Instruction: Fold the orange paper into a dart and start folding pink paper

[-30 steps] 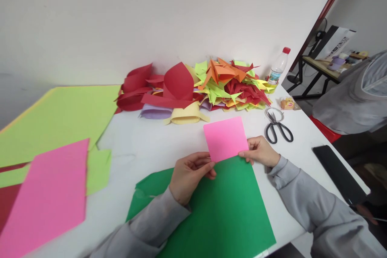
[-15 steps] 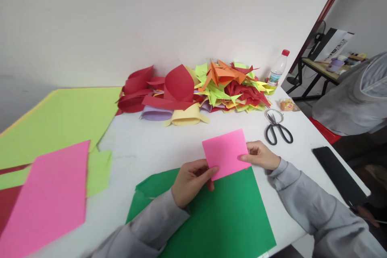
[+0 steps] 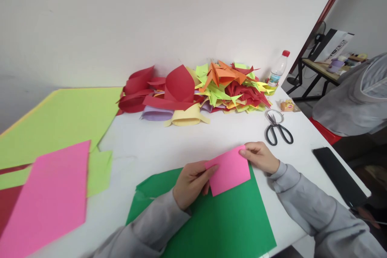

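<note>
A small rectangle of pink paper [image 3: 230,171] is held up between both hands, above a large green sheet [image 3: 223,217] on the table. My left hand [image 3: 193,181] pinches its left edge near the upper corner, thumb in front. At the upper right corner, my right hand [image 3: 260,156] grips the paper between thumb and fingers. Whether the pink paper is folded I cannot tell.
Black-handled scissors [image 3: 278,131] lie to the right, by a clear bottle [image 3: 278,68] and a packaged snack [image 3: 287,105]. Folded paper shapes [image 3: 223,84] pile along the wall. Large pink [image 3: 57,193] and lime sheets [image 3: 69,117] cover the left. A phone-like black slab [image 3: 338,175] lies right.
The pink paper has shifted down, with its lower edge now nearer me. My right hand has moved from its right side to its upper right corner; my left grip sits near the upper left corner.
</note>
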A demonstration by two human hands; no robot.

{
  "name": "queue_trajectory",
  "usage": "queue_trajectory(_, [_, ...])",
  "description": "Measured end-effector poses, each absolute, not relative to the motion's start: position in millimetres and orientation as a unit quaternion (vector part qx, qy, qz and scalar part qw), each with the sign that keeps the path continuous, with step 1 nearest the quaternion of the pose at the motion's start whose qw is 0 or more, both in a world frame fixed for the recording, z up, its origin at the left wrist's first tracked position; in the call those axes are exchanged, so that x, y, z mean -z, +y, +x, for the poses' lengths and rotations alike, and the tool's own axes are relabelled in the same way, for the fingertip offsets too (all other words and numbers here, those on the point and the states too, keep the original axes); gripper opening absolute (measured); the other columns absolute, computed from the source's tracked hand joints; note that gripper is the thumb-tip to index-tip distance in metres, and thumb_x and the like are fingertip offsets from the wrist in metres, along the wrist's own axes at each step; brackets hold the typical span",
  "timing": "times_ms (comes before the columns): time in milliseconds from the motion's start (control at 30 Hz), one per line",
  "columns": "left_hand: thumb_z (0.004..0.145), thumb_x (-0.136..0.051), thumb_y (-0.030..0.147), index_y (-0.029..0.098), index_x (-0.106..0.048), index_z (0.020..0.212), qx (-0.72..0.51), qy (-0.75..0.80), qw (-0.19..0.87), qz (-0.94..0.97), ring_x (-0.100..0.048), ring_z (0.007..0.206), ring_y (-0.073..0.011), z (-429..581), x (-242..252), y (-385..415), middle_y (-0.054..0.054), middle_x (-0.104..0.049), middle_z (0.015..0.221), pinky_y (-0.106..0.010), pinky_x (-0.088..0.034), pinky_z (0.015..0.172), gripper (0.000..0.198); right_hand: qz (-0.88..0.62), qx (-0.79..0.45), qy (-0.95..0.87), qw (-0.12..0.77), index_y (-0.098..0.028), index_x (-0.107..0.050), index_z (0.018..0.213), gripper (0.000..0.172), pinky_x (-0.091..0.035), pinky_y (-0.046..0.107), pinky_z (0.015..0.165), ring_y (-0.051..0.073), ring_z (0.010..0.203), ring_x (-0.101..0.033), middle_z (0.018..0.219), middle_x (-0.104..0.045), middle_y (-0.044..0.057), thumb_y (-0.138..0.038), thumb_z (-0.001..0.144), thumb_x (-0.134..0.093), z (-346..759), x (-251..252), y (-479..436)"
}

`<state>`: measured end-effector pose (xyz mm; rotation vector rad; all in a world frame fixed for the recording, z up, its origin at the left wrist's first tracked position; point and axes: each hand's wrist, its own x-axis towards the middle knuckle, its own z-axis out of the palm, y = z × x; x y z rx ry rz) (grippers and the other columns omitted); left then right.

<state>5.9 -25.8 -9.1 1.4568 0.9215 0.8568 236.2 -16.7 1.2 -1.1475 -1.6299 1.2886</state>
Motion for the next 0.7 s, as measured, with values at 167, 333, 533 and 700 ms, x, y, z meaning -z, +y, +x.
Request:
queue_trajectory(167, [0.083, -0.056, 0.05, 0.017, -0.058, 0.055, -0.353, 0.398, 0.568, 0.628, -0.041, 0.032, -0.0079, 4.7, 11.2, -25.8, 0.005, -0.044, 0.038, -0.02, -0.029, 0.036, 0.044, -0.456, -0.508, -0.594, 0.426, -0.017, -0.069, 0.079, 0.039, -0.046, 0.025, 0.057, 0.013, 0.061, -0.054, 0.066, -0.062, 0.002, -0.056, 0.078, -0.064, 235.7, -3.5, -16.6])
queue_trajectory(333, [0.084, -0.056, 0.051, 0.017, -0.059, 0.056, -0.346, 0.394, 0.565, 0.637, -0.042, 0.032, -0.0083, 3.7, 13.4, -25.7, 0.004, -0.045, 0.037, -0.02, -0.029, 0.036, 0.044, -0.47, -0.498, -0.58, 0.441, -0.017, -0.071, 0.079, 0.037, -0.048, 0.026, 0.058, 0.014, 0.061, -0.056, 0.068, -0.066, 0.003, -0.054, 0.075, -0.068, 235.1, -3.9, -16.8])
queue_trajectory(533, [0.084, -0.054, 0.052, 0.017, -0.057, 0.056, -0.336, 0.395, 0.576, 0.632, -0.043, 0.032, -0.0083, 3.7, 16.4, -26.0, 0.004, -0.046, 0.038, -0.02, -0.029, 0.036, 0.045, -0.47, -0.52, -0.54, 0.466, -0.017, -0.073, 0.073, 0.032, -0.049, 0.026, 0.061, 0.014, 0.063, -0.059, 0.07, -0.069, 0.003, -0.049, 0.071, -0.074, 233.5, -2.7, -16.3])
queue_trajectory(700, [0.082, -0.055, 0.055, 0.018, -0.053, 0.054, -0.323, 0.401, 0.603, 0.609, -0.045, 0.033, -0.0095, 4.9, 12.0, -26.3, 0.004, -0.047, 0.039, -0.02, -0.032, 0.036, 0.047, -0.472, -0.537, -0.512, 0.476, -0.017, -0.074, 0.07, 0.031, -0.049, 0.027, 0.062, 0.014, 0.062, -0.06, 0.068, -0.07, 0.003, -0.047, 0.067, -0.077, 233.1, -2.0, -15.5])
